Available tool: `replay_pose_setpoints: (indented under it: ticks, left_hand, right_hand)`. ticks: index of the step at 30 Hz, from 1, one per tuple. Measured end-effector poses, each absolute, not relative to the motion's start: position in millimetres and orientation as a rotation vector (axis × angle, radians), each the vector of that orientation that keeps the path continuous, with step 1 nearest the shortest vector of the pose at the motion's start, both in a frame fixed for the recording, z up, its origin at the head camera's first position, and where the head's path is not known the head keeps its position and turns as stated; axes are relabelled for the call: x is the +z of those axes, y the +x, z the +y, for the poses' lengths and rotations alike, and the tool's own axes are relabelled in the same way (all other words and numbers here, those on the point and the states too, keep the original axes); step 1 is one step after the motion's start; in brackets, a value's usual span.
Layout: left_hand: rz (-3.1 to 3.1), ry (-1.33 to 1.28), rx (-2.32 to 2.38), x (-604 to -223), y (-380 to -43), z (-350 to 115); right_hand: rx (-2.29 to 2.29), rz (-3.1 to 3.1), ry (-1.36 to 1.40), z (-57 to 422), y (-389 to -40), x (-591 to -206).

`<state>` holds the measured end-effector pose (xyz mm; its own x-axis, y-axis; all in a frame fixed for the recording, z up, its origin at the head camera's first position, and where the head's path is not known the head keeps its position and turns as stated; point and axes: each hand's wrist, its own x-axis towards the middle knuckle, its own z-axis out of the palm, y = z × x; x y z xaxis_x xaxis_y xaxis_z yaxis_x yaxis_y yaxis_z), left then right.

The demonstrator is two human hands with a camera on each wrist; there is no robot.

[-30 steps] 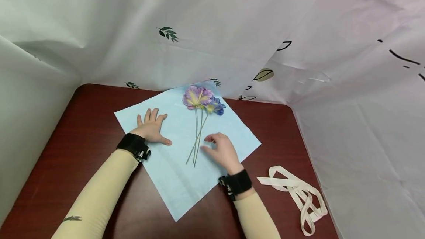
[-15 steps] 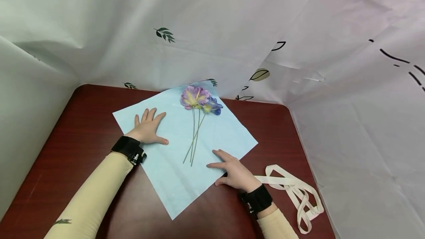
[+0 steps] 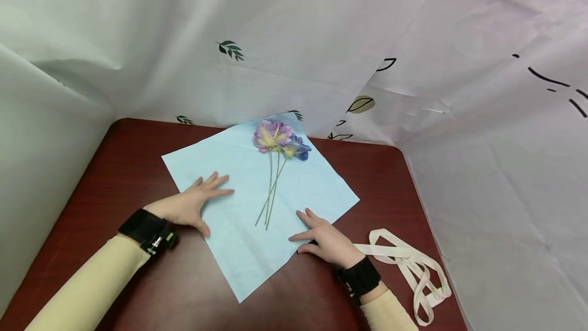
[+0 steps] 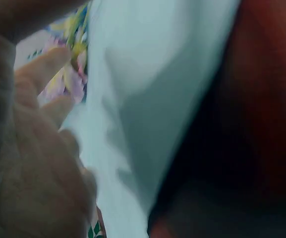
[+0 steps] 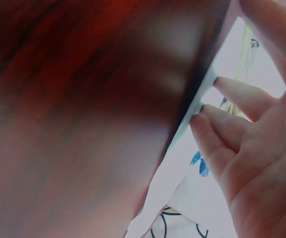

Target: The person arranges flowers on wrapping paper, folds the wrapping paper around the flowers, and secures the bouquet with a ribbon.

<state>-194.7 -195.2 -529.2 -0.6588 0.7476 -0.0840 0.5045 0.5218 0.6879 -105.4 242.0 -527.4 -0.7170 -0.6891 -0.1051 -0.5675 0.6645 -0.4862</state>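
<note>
A light blue sheet of paper lies turned like a diamond, corner toward me. On it lie artificial flowers: a pink-purple bloom and a blue bloom, thin stems crossing toward me. My left hand is over the sheet's left edge, fingers spread and holding nothing; the left wrist view shows its shadow on the paper. At the lower right edge is my right hand, its fingers extended over the paper and thumb near the edge. In the right wrist view its fingertips are close to the sheet; contact is unclear.
A loosely looped cream ribbon lies on the right of the dark red table, one end running toward my right wrist. White cloth walls with leaf prints stand behind and at both sides.
My right hand has drawn back from beside the stems to the sheet's lower right edge. My left hand, earlier flat on the paper, has shifted toward me and left. The flowers stay put.
</note>
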Motion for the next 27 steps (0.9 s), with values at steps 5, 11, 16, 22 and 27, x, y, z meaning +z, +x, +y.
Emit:
replay_pose_setpoints:
  ticks: [5, 11, 16, 22, 27]
  left_hand:
    - [2.326, 1.089, 0.832, -538, -179, -200]
    - [2.341, 1.101, 0.818, -541, -178, -202]
    - [2.309, 1.141, 0.863, -540, -178, -201]
    - [2.332, 1.222, 0.897, -541, -182, -206]
    - [2.364, 1.166, 0.97, -539, -189, -211]
  right_hand:
    - [-0.715, 2.62, -1.024, 247, -105, -532]
    - [-0.836, 2.594, -1.033, 246, -105, -533]
    - [-0.932, 2.536, -0.956, 244, -104, -532]
    - [-0.974, 2.515, -0.918, 246, -105, -534]
    - [-0.98, 2.546, -0.913, 251, -104, -538]
